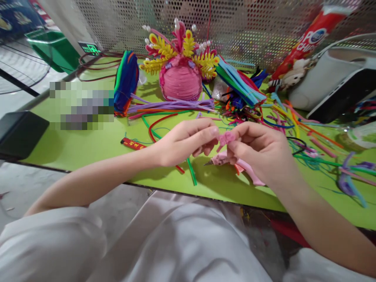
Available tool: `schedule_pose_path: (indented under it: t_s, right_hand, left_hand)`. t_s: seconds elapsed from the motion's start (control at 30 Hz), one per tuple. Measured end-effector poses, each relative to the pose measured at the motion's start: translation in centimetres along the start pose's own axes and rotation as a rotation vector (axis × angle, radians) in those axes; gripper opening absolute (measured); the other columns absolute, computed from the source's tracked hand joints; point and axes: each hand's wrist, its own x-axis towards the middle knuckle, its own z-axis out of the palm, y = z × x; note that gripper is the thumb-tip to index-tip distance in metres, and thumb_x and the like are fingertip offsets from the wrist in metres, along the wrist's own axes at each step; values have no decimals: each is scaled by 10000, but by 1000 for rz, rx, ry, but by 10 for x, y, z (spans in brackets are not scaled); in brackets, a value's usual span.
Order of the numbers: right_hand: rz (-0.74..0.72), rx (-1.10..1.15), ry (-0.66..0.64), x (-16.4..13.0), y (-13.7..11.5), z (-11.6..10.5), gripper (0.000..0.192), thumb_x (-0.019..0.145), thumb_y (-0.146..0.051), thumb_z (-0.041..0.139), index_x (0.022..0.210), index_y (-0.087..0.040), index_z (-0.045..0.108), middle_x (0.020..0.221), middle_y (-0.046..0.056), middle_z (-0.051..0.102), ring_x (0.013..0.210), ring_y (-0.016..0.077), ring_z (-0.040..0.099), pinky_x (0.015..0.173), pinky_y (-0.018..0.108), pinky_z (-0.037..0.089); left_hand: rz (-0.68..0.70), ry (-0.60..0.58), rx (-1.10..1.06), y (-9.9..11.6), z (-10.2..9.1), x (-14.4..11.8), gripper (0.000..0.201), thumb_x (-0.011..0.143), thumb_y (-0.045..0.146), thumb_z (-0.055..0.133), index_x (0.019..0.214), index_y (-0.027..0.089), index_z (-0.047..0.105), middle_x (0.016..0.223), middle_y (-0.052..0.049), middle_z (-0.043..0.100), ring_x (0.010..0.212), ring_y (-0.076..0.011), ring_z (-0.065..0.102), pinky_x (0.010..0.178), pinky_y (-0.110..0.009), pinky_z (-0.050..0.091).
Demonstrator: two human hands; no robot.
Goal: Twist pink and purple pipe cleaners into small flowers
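As the right hand pinches a pink piece mid-frame, the left hand meets it, grip unclear; likely shaping, needing steadiness next.

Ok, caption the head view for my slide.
Right hand pinches a pink piece beside the left hand, above a green table.

One camera, worn on the person's head, gives the view. It looks forward and down over the green surface from its near side, facing the pink dome. In front of the dome, the left hand and right hand appear at close range, with the white clothing nearest. Behind the dome, the perforated panel backs the view; far left of it, the floor shows.
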Motion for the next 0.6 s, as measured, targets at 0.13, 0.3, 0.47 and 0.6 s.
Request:
schedule_pose_path:
  t_s: [0.13,0.3,0.47,0.6]
  right_hand:
    - [-85,-29,47,-4,4,3,63,896,-218,725,860,-238,677,782,-13,726,626,108,696,591,214,620]
    - [-93,-16,-30,-4,6,3,83,934,-174,681,880,-237,676,783,-14,743,605,89,686,562,184,578]
    - [-83,-15,-40,-4,3,3,75,930,-182,689,875,-231,679,756,-14,731,597,90,675,539,180,549]
    - [-65,-53,-68,-4,4,1,91,923,-167,694,859,-229,675,702,-30,692,576,77,648,520,161,511]
  left_hand:
    - [39,2,-64,-6,6,-2,331,1043,442,553,932,142,638,788,-2,668,589,-29,531,511,-137,406]
    - [134,21,-88,-11,11,-1,210,1039,341,585,1011,150,665,784,12,677,600,-9,545,538,-110,430]
    - [4,24,-238,-5,9,3,294,948,427,718,925,146,639,751,8,673,551,-25,548,461,-130,398]
    - [-26,43,-261,-4,8,4,313,921,442,749,928,144,653,750,16,642,545,-21,531,455,-130,397]
